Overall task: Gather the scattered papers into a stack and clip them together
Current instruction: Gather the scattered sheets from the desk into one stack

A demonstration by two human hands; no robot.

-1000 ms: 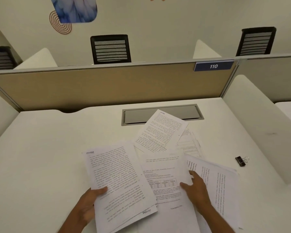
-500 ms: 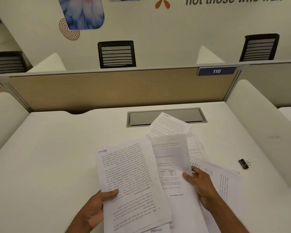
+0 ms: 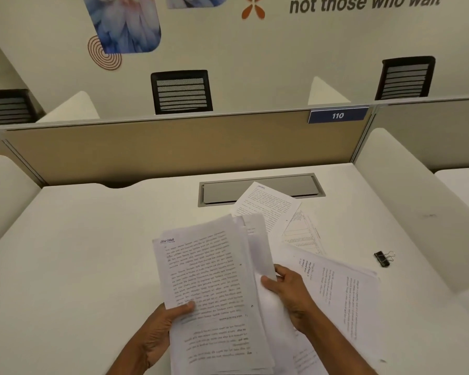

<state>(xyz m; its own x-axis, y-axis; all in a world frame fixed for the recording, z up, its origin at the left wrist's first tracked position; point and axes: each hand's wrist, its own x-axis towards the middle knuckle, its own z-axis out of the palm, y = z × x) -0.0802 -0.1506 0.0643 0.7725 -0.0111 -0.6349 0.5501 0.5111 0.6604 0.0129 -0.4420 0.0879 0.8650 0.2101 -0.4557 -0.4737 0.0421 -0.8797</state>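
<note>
While the stack (image 3: 209,280) is held tilted up off the desk (image 3: 79,253), long axis running away from the person, the left hand (image 3: 157,336) grips its near left edge, thumb on top, and the right hand (image 3: 290,293) pinches a sheet against its right side. The loose papers lie beyond and to the right: a far sheet (image 3: 266,204), a chart page (image 3: 303,234), and several side sheets (image 3: 347,293). The binder clip (image 3: 381,258) lies further right, nearer the right hand.
</note>
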